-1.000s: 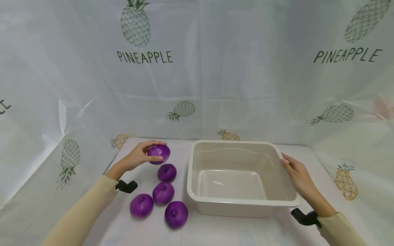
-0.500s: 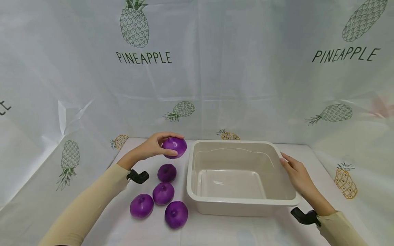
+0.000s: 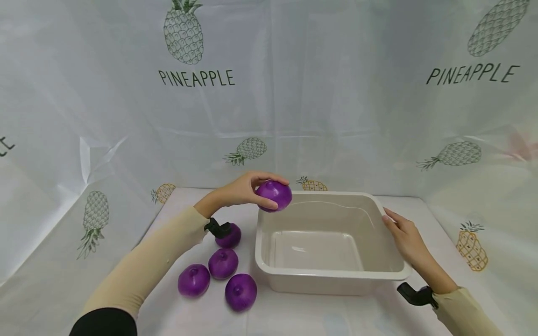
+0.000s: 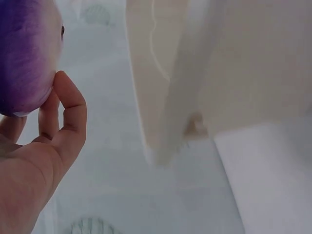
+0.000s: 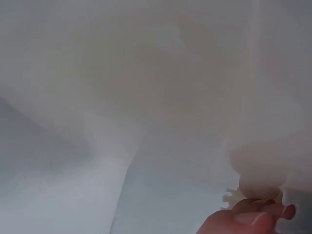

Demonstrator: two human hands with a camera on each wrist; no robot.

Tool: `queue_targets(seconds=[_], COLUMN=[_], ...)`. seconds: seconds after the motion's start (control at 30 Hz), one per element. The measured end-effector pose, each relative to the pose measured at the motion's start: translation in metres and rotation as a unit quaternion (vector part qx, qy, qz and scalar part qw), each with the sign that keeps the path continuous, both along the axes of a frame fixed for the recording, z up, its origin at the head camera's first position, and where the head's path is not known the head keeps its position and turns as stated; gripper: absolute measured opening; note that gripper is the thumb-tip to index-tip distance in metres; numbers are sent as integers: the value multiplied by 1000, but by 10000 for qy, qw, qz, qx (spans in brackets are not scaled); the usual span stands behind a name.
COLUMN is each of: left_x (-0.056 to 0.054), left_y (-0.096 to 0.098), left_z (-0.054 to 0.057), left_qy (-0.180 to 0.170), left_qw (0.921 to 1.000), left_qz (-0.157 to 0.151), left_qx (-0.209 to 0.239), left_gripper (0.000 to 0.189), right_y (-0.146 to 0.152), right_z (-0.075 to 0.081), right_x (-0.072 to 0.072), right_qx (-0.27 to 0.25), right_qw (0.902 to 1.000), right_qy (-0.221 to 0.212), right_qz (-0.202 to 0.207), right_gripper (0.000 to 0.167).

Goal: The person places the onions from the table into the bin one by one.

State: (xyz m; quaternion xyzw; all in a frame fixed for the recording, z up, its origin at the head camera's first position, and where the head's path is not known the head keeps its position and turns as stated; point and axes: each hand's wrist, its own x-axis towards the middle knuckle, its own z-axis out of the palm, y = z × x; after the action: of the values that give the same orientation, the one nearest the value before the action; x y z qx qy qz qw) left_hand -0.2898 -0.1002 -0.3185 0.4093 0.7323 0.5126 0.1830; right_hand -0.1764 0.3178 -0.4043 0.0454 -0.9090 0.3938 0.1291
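My left hand (image 3: 244, 190) holds a purple onion (image 3: 275, 195) between thumb and fingers, above the left back corner of a beige plastic basin (image 3: 319, 275). In the left wrist view the onion (image 4: 27, 53) fills the upper left, with the fingers curled under it. My right hand (image 3: 407, 240) grips the basin's right rim, thumb toward the inside. Only a few fingertips of it show in the blurred right wrist view. Left of the basin lie several more onions, among them one (image 3: 231, 237) partly hidden behind the left wrist's black camera mount.
Other onions (image 3: 223, 263), (image 3: 194, 280) and a front one (image 3: 240, 292) rest on the white tabletop (image 3: 311, 317). Behind the table hangs a pale sheet (image 3: 328, 116) printed with pineapples.
My left hand has carried the onion to the right and upward, from beside the other onions to over the basin's left rim. The right hand and the basin have stayed in place.
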Motion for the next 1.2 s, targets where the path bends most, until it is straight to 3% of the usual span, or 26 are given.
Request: queue_targets(seconds=[0.53,0.8,1.0,1.2], left_x=[1,-1,-2,3], left_y=[103,146,167,181], left_z=[-11,-32,-47,-66], left_qy=[279,211,59,227], left_qw=[9940,9877,9792,9743], left_qz=[-896,-1344,-1786,-1801], left_qx=[-568,-773,-958,-1333], left_gripper=[59,60,60,61], right_y=[1,4,4,2], right_z=[3,2,3,3], right_x=[-2,0,-1,-1], right_qx=[-21,10,-42,-18], right_qw=[10000,9999,10000,10000], right_qy=[-35,-148,-34,-10], right_qz=[43,24,2,-31], right_gripper=[48,49,48,48])
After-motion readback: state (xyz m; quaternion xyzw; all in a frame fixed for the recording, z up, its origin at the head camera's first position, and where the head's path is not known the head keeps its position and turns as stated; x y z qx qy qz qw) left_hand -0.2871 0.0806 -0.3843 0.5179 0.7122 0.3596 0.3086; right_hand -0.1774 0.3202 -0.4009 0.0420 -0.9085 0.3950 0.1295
